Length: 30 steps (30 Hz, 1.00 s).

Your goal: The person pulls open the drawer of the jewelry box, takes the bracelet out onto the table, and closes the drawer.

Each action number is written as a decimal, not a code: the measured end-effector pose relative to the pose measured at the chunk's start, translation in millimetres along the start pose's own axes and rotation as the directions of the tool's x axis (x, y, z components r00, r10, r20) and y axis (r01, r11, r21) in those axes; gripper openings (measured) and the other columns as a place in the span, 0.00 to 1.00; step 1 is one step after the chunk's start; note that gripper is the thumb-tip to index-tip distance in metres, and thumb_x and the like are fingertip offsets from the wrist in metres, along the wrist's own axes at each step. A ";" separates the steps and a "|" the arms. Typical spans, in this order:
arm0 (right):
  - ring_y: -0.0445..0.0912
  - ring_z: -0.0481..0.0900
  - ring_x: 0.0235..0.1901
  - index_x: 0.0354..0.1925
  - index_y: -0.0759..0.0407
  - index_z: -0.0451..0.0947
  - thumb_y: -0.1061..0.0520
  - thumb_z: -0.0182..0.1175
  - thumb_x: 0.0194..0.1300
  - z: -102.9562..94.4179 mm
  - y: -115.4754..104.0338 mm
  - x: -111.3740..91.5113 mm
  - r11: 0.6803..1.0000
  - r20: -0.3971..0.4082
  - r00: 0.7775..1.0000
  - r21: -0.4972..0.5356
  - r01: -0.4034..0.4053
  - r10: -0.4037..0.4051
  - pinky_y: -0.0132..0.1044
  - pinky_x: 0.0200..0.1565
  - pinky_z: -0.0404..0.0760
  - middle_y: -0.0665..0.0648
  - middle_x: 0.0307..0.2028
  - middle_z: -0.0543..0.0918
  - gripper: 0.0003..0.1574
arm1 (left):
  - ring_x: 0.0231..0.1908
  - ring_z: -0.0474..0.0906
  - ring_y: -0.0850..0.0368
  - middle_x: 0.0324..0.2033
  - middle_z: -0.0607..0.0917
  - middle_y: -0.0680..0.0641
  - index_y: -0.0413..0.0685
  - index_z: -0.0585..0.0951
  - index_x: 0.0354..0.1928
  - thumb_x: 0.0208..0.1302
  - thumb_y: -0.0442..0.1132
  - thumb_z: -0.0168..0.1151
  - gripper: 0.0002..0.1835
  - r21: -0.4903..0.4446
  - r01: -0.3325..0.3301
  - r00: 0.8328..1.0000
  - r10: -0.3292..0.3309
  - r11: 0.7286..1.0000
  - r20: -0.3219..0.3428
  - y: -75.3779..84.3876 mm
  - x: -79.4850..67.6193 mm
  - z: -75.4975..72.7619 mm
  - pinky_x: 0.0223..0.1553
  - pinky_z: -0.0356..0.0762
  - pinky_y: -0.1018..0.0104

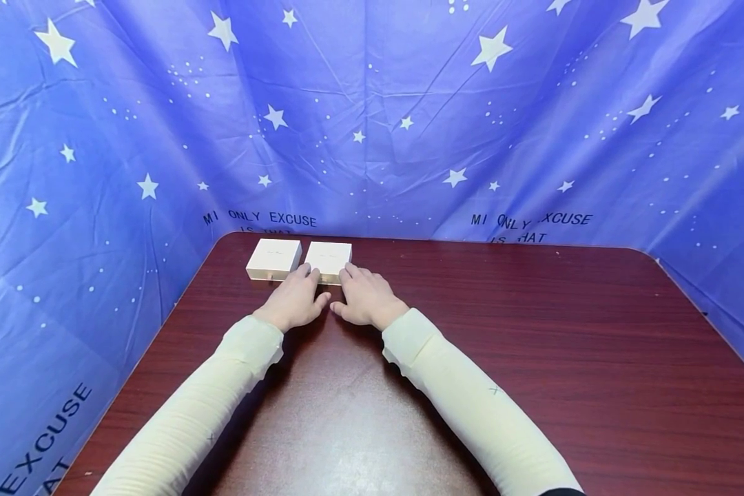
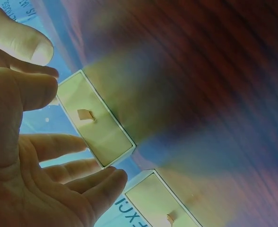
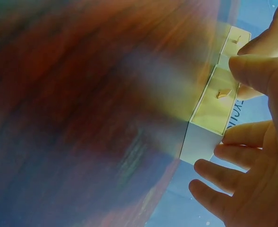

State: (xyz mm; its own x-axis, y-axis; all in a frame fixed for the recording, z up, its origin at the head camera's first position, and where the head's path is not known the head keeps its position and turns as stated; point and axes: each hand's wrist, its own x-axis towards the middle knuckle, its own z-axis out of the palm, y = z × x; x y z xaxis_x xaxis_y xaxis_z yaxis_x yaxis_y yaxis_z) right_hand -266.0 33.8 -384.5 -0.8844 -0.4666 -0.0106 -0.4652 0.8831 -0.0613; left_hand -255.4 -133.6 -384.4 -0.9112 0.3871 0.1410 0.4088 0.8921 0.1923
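Two white drawer boxes stand side by side at the far left of the table, each with a small tan pull tab on its front. My left hand reaches to the near left corner of the right-hand box, fingers extended beside the gap between the boxes. On the other side, my right hand has its fingertips right at that box's near right edge. Both thumbs point toward each other in front of it. The pull tab shows between the hands, and the drawer front is flush. The left-hand box sits close by.
The dark red wooden table extends to the right and toward me. A blue curtain with white stars and printed words hangs behind the table and along its sides. The table's back edge lies just behind the boxes.
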 end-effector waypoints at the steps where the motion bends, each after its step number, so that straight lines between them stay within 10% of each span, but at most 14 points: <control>1: 0.55 0.64 0.65 0.64 0.60 0.65 0.36 0.55 0.64 0.0 -0.2 -0.3 1.000 0.001 1.000 0.002 -0.001 0.001 0.49 0.61 0.66 0.61 0.69 0.61 0.41 | 0.54 0.71 0.38 0.54 0.71 0.32 0.29 0.71 0.56 0.65 0.47 0.58 0.27 0.001 -0.001 1.000 0.001 1.000 0.000 0.2 -0.1 -0.2 0.56 0.68 0.47; 30: 0.56 0.69 0.61 0.63 0.62 0.66 0.36 0.53 0.65 -1.2 2.7 -12.3 0.998 -0.012 1.000 0.061 -0.006 0.007 0.49 0.58 0.70 0.62 0.68 0.62 0.39 | 0.50 0.75 0.40 0.54 0.72 0.34 0.33 0.73 0.56 0.65 0.49 0.58 0.28 0.004 0.028 0.999 -0.028 1.000 0.014 10.0 -7.0 0.6 0.51 0.73 0.48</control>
State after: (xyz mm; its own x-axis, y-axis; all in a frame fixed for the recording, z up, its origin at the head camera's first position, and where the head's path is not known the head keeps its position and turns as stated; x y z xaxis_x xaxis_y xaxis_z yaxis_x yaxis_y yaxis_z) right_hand -256.5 42.0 -383.3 -0.8880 -0.4599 0.0008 -0.4566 0.8813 -0.1216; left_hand -245.0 -127.2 -384.1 -0.9230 0.3650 0.1214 0.3827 0.9036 0.1924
